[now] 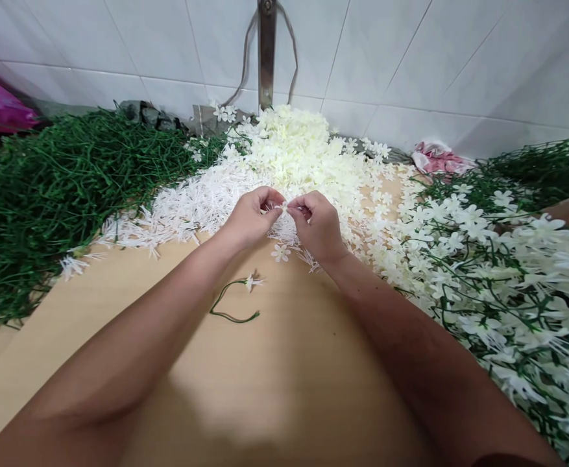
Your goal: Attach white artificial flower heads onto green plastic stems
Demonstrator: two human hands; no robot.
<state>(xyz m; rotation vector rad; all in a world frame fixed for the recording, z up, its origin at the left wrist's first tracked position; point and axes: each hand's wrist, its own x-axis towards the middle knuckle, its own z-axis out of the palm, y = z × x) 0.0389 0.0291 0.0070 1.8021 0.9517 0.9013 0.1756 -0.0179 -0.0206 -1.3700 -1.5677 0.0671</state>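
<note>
My left hand (252, 217) and my right hand (319, 227) meet at the middle, fingertips pinched together on a small white artificial flower (285, 207). Fingers partly cover it, so its details are hard to make out. Just below them a loose white blossom (280, 253) lies on the tan board (245, 383). Nearer to me, between my forearms, is a curved green stem (226, 316) with white stamens at its tip. Beyond my hands rise a heap of cream petals (303, 146) and a spread of thin white stamens (191, 201).
Green plastic stems (70, 175) are piled at the left. Finished-looking white flowers on stems (503, 279) fill the right side. A tiled wall (386, 58) with a metal upright (266, 58) stands behind. A pink bag (2, 104) and a red-and-white cloth (437, 159) lie near it.
</note>
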